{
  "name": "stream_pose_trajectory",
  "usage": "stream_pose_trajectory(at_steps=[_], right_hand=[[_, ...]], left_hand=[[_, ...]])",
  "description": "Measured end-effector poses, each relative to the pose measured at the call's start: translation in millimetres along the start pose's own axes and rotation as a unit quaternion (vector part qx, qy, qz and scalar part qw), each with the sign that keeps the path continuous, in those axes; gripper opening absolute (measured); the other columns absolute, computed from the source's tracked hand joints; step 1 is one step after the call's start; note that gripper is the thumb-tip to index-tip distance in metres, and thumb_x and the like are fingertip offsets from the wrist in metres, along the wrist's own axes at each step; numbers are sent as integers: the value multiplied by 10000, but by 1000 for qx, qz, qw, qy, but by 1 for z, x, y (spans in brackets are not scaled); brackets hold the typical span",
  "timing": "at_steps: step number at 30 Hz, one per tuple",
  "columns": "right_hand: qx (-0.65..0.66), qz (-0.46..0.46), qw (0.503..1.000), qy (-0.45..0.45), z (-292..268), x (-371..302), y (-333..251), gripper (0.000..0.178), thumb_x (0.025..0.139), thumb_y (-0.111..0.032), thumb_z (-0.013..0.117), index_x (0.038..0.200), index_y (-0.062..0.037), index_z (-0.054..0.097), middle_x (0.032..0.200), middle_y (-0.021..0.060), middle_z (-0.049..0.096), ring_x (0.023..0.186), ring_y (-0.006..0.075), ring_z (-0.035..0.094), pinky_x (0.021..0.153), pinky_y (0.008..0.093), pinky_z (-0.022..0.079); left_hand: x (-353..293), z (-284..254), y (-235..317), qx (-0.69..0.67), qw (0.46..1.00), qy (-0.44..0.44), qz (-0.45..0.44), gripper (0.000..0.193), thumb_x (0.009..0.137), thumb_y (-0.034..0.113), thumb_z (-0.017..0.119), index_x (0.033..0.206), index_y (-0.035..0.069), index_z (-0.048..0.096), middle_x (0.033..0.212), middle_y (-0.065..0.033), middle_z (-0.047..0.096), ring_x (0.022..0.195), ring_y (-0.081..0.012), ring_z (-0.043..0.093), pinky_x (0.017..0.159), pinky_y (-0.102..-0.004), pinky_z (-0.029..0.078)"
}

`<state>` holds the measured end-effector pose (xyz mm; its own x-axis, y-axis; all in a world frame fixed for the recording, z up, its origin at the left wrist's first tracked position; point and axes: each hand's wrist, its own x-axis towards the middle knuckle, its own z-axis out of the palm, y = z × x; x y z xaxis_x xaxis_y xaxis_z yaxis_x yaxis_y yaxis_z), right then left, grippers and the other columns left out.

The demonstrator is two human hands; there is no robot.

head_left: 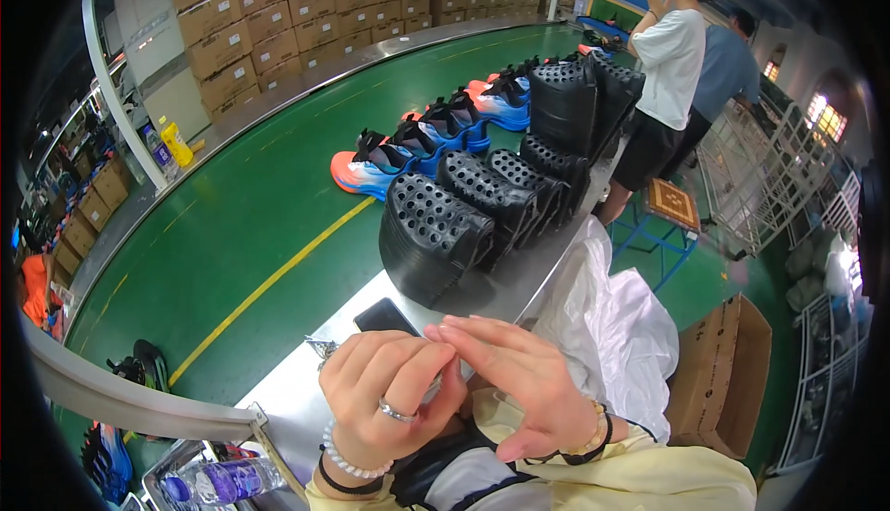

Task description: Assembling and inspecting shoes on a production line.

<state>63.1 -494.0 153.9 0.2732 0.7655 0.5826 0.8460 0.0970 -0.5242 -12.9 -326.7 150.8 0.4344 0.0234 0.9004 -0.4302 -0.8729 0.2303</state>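
Observation:
My left hand (394,391) is curled closed over the metal bench (287,389), a ring on one finger. Whatever may lie inside its fingers is hidden. Against its fingertips rest the straight fingers of my right hand (519,381), its thumb held apart. Just beyond the hands lies a dark phone (385,316). A small bunch of silvery stuff (322,348), too unclear to name, sits beside my left hand. Farther off stand several black moulded blocks with holes in their rounded tops (431,233).
Orange and blue sneakers (371,166) line the green belt (278,205) behind the blocks. White plastic sheeting (603,326) and a cardboard box (718,372) are at right. A purple-labelled bottle (227,481) lies lower left. Two people stand near a stool (672,203).

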Motion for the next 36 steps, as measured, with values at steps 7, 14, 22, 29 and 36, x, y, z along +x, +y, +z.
stream_pose_trajectory(at_steps=[7,14,22,29,36], right_hand=[[-81,15,996,-13,0,3,-4,894,814,-587,636,1299,144,460,1281,263,551,1201,401,529,1003,463,427],[-88,19,996,-12,2,1,-1,845,817,-568,649,1265,132,494,1240,281,562,1163,405,546,993,464,433],[-72,52,996,17,8,-4,-1,798,846,-573,597,1323,58,492,1269,235,563,1189,385,534,1014,453,420],[-84,54,995,9,7,-3,-3,831,871,-616,521,1363,51,456,1329,196,545,1229,378,516,1032,464,406],[-62,34,997,36,4,-2,-6,726,857,-494,643,1297,66,504,1225,248,582,1184,385,537,1009,447,423]], left_hand=[[-2,2,9,135,988,-53,56,231,642,26,697,865,15,638,781,-53,606,665,-205,617,565,-303,475],[-2,9,8,118,990,-80,12,249,599,-23,717,804,51,595,715,-40,580,587,-215,565,492,-325,426],[-2,8,7,132,990,-51,23,242,591,6,691,813,32,599,713,-52,554,610,-224,586,517,-318,453],[1,7,6,129,991,-23,16,238,585,-8,684,794,43,583,681,-50,552,587,-229,578,522,-321,452],[8,0,4,20,999,-20,-22,231,591,-28,695,788,46,598,690,-71,578,591,-261,568,521,-324,429]])
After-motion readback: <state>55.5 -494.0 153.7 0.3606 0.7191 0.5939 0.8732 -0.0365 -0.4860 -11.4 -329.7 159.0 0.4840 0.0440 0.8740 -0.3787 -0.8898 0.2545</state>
